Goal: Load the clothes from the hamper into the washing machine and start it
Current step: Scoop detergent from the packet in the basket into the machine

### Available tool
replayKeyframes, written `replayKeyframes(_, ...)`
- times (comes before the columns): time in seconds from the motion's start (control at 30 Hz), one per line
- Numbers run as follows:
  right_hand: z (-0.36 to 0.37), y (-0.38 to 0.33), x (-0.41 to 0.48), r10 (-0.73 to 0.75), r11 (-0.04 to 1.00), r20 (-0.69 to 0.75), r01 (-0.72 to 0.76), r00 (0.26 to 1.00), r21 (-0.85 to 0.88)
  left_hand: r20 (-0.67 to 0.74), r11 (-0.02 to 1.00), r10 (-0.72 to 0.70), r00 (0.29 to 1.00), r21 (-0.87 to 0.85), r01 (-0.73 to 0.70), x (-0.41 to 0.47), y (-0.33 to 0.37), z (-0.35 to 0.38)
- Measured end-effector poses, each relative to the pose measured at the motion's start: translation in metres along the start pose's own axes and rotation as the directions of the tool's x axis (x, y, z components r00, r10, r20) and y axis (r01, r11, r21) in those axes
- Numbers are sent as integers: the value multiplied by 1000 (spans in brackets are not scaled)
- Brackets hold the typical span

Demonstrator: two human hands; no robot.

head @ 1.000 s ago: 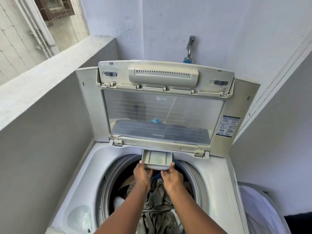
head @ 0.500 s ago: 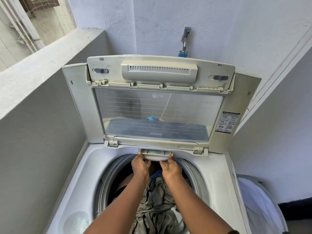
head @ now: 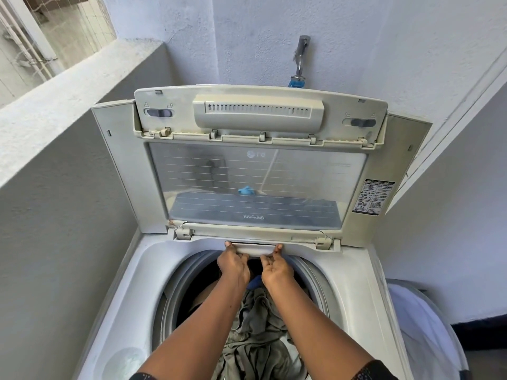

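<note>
A white top-loading washing machine [head: 142, 292] stands with its glass lid [head: 258, 185] raised upright. Grey-green clothes [head: 255, 327] and a bit of blue cloth lie in the drum. The detergent drawer [head: 256, 249] sits almost fully pushed in at the back rim of the opening. My left hand [head: 233, 263] and my right hand [head: 275, 266] press side by side against the drawer's front, fingertips on its edge. The white hamper [head: 419, 333] stands to the right of the machine, partly cut off.
A grey wall [head: 55, 242] runs close along the left, with a ledge on top. A tap [head: 300, 61] with a blue fitting sticks out of the wall behind the lid. A white wall closes in on the right.
The detergent drawer, pulled out a second ago, has slid back into the machine under both hands. The camera has moved closer and tilted.
</note>
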State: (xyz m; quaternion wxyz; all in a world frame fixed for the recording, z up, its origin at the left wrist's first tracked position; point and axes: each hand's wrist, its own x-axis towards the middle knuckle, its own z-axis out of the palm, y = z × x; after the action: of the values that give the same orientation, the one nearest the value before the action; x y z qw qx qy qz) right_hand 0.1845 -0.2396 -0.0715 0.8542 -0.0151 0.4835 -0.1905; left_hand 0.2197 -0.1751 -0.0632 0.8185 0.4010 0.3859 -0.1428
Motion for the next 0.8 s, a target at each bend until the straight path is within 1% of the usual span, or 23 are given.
replayKeyframes(0.07, -1, 2, -1, -3, 1000, -6, 3, 1000, -5, -8, 1000, -9, 1000, -13, 9, -1, 1, 1)
replayKeyframes(0.23, -5, 9, -1, -53, 995, -31, 50, 998, -85, -22, 998, -18, 1000, -65, 17, -1, -3, 4)
replayKeyframes(0.37, 2, 11, -5, 0, 999, -65, -3, 998, -44, -22, 992, -19, 1000, -126, 16, 2, -6, 5)
replayKeyframes(0.43, 4, 12, -8, -3, 999, -58, 1, 998, -46, -27, 988, -44, 999, -151, 39, 3, -8, 4)
replayKeyframes(0.57, 2, 2, -8, 27, 994, -14, -28, 1000, -105, 30, 993, -72, 997, -97, 74, 2, -3, -4)
replayKeyframes(0.63, -1, -12, -2, 64, 986, 9, -62, 998, -156, 44, 996, -65, 997, -50, 68, -5, 3, -5)
replayKeyframes(0.67, 0, -16, -2, 73, 975, 10, -69, 997, -209, 38, 998, -57, 998, -33, 58, -9, 6, -5)
replayKeyframes(0.73, 3, -24, -6, 57, 933, 9, -50, 998, -355, 16, 999, -38, 999, 17, 37, -16, 10, -5)
replayKeyframes(0.8, 12, -27, -16, 14, 872, 26, 0, 1000, -490, -6, 994, -20, 1000, 109, 21, -27, 16, 0)
